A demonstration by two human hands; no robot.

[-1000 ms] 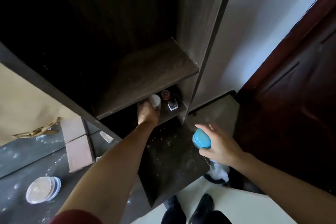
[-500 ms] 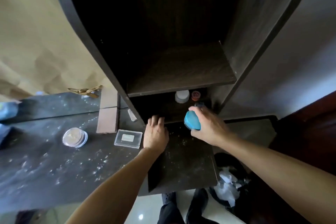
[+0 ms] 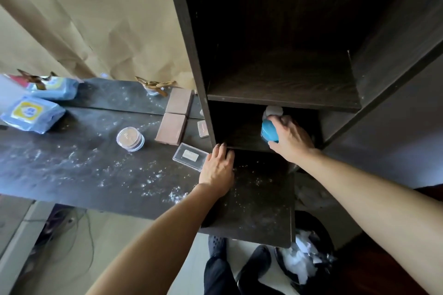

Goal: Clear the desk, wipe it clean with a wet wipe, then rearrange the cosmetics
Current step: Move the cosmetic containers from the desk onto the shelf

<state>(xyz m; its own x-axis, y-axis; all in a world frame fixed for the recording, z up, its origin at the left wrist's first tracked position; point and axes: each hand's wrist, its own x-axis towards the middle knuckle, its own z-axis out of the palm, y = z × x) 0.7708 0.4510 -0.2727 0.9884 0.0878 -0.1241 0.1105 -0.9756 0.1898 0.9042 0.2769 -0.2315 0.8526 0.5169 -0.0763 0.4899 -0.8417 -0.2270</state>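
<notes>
Head view: the right hand reaches into the lower compartment of the dark wooden shelf unit and grips a blue jar; its fingers curl over the top of the jar and the thumb presses from below, so the jar sits between them with its round blue face turned to the left; whether the jar touches the compartment floor cannot be told. Just behind it, deeper in the same compartment, stands a white-capped jar, partly hidden by the hand.

The left hand lies palm down on the tabletop; its fingers are straight and held close together, holding nothing, their tips at the front edge of the lower compartment; a clear rectangular case lies just beside the hand on its left, one corner under the knuckles or touching them.

The tabletop is dark and flecked with white powder; on it, further left, a round clear jar of pinkish powder; near it a brown rectangular palette, and a small flat case against the shelf wall; two blue wet wipe packs lie at the far left; a brown hair clip sits at the back by the beige curtain. Below the tabletop's right end, a dark bin holds crumpled white wads.
</notes>
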